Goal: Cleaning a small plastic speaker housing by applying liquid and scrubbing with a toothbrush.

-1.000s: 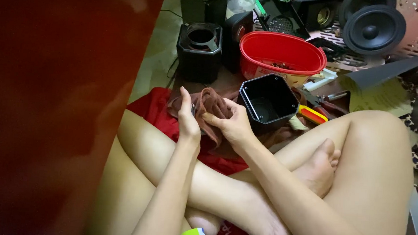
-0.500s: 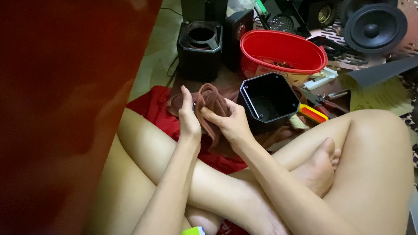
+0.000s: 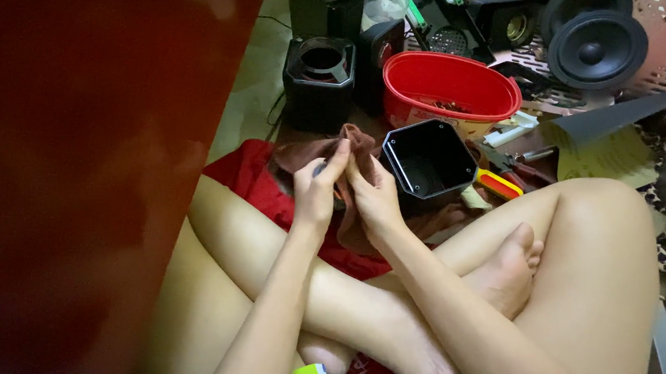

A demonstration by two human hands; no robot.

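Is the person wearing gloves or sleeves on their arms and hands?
No. Both the left hand and the right hand are bare, with no gloves. Both forearms are bare too, with no sleeves as far up as the picture shows. I see no rings, watch or bracelets.

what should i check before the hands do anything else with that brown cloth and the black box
1. Both hands on the brown cloth: ok, left hand and right hand pinch it together.
2. What the cloth wraps: cannot tell, only a small dark bit shows between the fingers.
3. Black box within reach: ok, right beside the right hand, open side up.
4. Box inside empty: ok, nothing seen in it.
5. Red tub clear of the hands: ok, it stands behind the box.
6. Pliers out of the way: ok, they lie right of the box.
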